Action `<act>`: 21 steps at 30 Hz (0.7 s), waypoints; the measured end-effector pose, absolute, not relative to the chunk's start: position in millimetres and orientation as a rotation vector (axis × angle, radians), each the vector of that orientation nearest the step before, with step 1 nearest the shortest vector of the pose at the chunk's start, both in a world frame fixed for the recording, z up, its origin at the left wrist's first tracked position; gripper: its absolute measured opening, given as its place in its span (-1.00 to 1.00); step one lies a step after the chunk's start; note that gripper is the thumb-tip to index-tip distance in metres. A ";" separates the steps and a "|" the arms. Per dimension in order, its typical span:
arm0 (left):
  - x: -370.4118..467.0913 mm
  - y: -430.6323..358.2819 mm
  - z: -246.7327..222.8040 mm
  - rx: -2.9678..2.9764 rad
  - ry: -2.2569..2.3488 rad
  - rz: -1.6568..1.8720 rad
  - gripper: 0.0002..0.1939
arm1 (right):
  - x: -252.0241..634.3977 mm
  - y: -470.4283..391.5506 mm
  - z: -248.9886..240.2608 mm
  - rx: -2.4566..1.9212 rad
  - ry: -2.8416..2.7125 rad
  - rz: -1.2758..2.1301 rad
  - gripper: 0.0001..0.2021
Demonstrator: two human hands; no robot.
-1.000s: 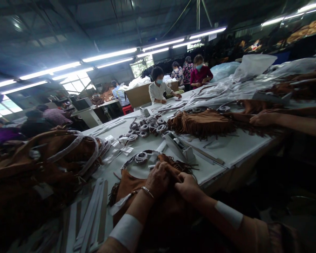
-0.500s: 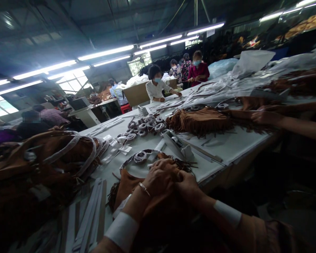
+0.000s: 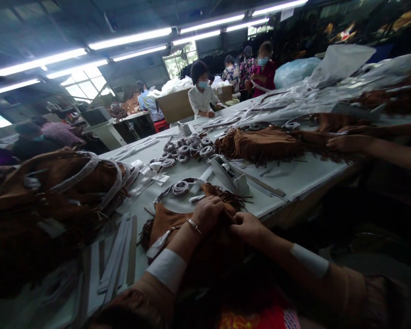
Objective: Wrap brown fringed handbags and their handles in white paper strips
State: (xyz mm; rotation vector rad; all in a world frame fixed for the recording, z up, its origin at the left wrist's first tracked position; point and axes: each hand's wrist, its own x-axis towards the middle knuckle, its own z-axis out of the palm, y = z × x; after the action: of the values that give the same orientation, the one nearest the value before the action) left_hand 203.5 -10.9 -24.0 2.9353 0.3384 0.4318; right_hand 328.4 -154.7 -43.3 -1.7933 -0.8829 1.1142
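Note:
A brown fringed bag [image 3: 171, 219] lies at the near edge of the pale table, its fringe spread to both sides. My left hand [image 3: 208, 214], with a bangle at the wrist, is closed on the bag's upper right part. Close beside it, my right hand [image 3: 248, 227] pinches the same brown material. Between the hands a narrow folded strip of it shows. A wrapped coil [image 3: 180, 188] and a curved strap sit just behind the bag. A white tag [image 3: 158, 244] hangs by my left forearm.
A tape dispenser [image 3: 229, 173] stands behind my hands. Wrapped coils [image 3: 192, 148] lie farther back. Brown bags [image 3: 65, 183] are heaped at left, near flat strips [image 3: 114, 256]. Another person's hands [image 3: 349, 140] hold brown material at right.
My left hand has flattened less over the bag and moved slightly from my right hand, exposing the strip between them. The view has tilted down. The background person in dark red has raised their hands.

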 end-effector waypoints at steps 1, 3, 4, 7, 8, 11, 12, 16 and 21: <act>203.4 -11.7 -25.8 2.920 0.359 0.464 -0.81 | 328.3 -152.6 -42.6 -1.777 -0.859 1.130 -0.88; 203.7 -12.5 -27.1 2.896 0.388 0.513 -0.80 | 326.7 -147.2 -41.6 -1.774 -0.844 1.129 -0.89; 204.0 -13.1 -25.9 2.886 0.400 0.523 -0.81 | 325.5 -144.5 -41.5 -1.772 -0.843 1.122 -0.89; 202.0 -21.7 -13.4 2.856 0.470 0.556 -0.82 | 322.1 -138.2 -42.3 -1.733 -0.804 1.114 -0.85; 199.5 -28.4 -7.0 2.842 0.501 0.579 -0.82 | 321.6 -137.0 -42.8 -1.714 -0.778 1.115 -0.83; 185.3 -60.8 9.2 2.773 0.548 0.615 -0.86 | 322.1 -135.9 -43.0 -1.665 -0.722 1.122 -0.82; 179.5 -74.0 10.9 2.747 0.535 0.592 -0.88 | 322.7 -136.0 -42.5 -1.646 -0.713 1.137 -0.82; 163.5 -119.5 -6.2 2.656 0.624 0.604 -0.68 | 324.3 -136.2 -38.3 -1.660 -0.697 1.195 -0.84; 168.6 -138.3 -33.6 2.570 1.037 0.763 -0.64 | 325.6 -136.4 -34.8 -1.715 -0.718 1.160 -0.80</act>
State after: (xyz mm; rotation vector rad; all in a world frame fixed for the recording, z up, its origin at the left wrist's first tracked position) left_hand 168.6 -138.3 -33.6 2.5697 1.0372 0.7632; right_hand 325.6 -136.4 -34.8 -1.7155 -0.7181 1.1605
